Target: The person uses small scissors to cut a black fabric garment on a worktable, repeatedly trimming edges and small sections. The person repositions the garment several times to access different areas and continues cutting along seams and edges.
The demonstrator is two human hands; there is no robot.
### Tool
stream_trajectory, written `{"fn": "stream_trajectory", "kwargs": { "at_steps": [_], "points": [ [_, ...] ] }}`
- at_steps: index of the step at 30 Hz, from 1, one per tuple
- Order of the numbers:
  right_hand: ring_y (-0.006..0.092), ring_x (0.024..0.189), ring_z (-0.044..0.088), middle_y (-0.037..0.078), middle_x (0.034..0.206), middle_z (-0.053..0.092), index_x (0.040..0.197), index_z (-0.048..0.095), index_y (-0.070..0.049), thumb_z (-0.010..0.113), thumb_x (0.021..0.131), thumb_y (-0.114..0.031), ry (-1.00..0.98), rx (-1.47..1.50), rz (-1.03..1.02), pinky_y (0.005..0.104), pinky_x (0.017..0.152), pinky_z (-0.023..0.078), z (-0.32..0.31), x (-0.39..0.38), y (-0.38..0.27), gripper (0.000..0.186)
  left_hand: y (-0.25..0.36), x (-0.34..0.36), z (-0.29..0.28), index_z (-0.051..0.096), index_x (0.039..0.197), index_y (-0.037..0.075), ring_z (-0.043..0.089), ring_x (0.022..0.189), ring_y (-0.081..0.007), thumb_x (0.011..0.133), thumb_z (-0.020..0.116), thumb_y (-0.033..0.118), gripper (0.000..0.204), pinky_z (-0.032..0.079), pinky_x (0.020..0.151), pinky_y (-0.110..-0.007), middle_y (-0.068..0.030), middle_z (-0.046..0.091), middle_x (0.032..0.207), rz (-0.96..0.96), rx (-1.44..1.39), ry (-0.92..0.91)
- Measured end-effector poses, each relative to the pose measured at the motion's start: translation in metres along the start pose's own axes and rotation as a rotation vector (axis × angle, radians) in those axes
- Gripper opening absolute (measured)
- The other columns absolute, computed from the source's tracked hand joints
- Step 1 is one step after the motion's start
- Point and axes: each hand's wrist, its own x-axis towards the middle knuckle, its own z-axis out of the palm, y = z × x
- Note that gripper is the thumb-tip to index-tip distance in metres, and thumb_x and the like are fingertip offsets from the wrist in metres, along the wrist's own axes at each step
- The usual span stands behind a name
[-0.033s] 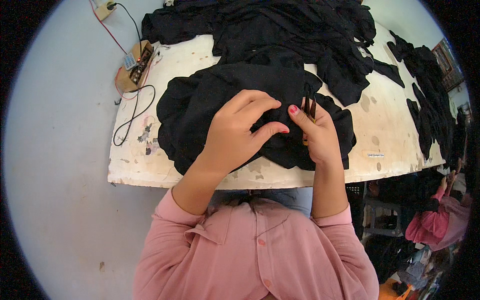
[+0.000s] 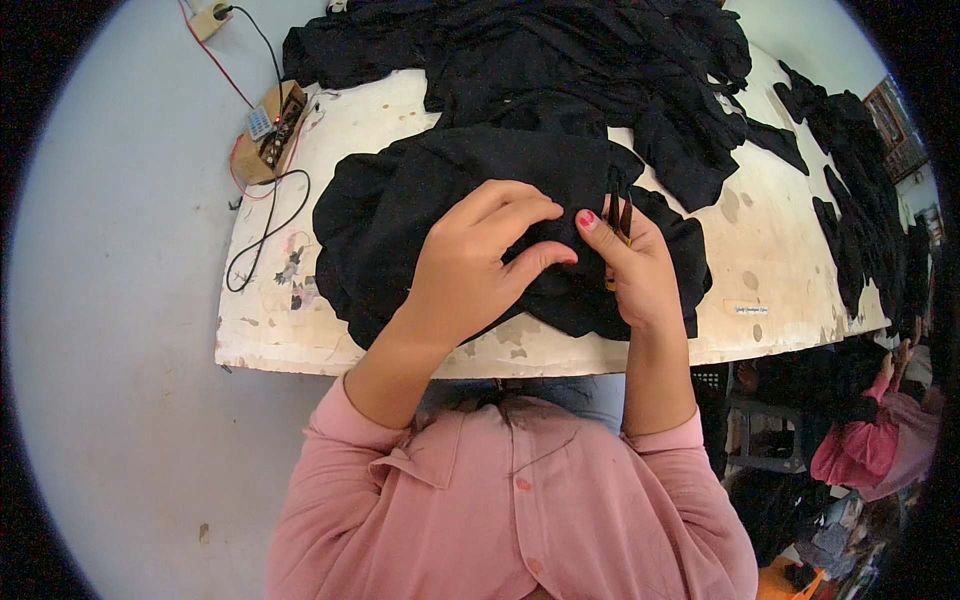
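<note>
A bunched black garment [image 2: 400, 215] lies at the near side of the table, under both my hands. My left hand [image 2: 475, 245] rests over its middle, fingers curved, with the thumb and forefinger tips apart and black cloth showing between them. In my right hand [image 2: 640, 265] is a pair of thread snips [image 2: 622, 222] with yellow handles, the dark narrow blades pointing away from me. The right thumb, with red nail polish, lies beside the blades at the cloth. The right fingers are partly hidden behind the snips and the hand.
More black garments [image 2: 560, 70] are heaped across the far side of the pale, stained table [image 2: 770, 260], and others [image 2: 860, 180] hang along its right edge. At the left stands an open cardboard box [image 2: 268, 150] with cables. Another person's pink sleeve [image 2: 855, 450] shows at the lower right.
</note>
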Motion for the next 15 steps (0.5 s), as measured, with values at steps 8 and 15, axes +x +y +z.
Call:
{"fn": "stream_trajectory", "kwargs": {
  "at_steps": [8, 15],
  "points": [
    [0.0015, 0.068, 0.040, -0.010, 0.073, 0.050, 0.085, 0.062, -0.007, 0.067, 0.089, -0.021, 0.068, -0.093, 0.017, 0.0191, 0.060, 0.032, 0.002, -0.002, -0.006, 0.016, -0.009, 0.010, -0.001, 0.065, 0.087, 0.001, 0.064, 0.078, -0.0247, 0.079, 0.068, 0.003, 0.009, 0.051, 0.068, -0.032, -0.0108, 0.066, 0.089, 0.225, 0.104, -0.048],
    [0.0017, 0.066, 0.039, -0.010, 0.070, 0.049, 0.081, 0.060, -0.008, 0.068, 0.089, -0.025, 0.088, -0.253, -0.079, 0.0194, 0.058, 0.031, 0.000, 0.002, -0.004, 0.021, -0.010, 0.025, 0.000, 0.061, 0.084, 0.000, 0.061, 0.075, -0.0230, 0.083, 0.063, 0.003, 0.003, 0.049, 0.069, -0.029, -0.0110, 0.063, 0.086, 0.102, -0.108, -0.027]
  ]
}}
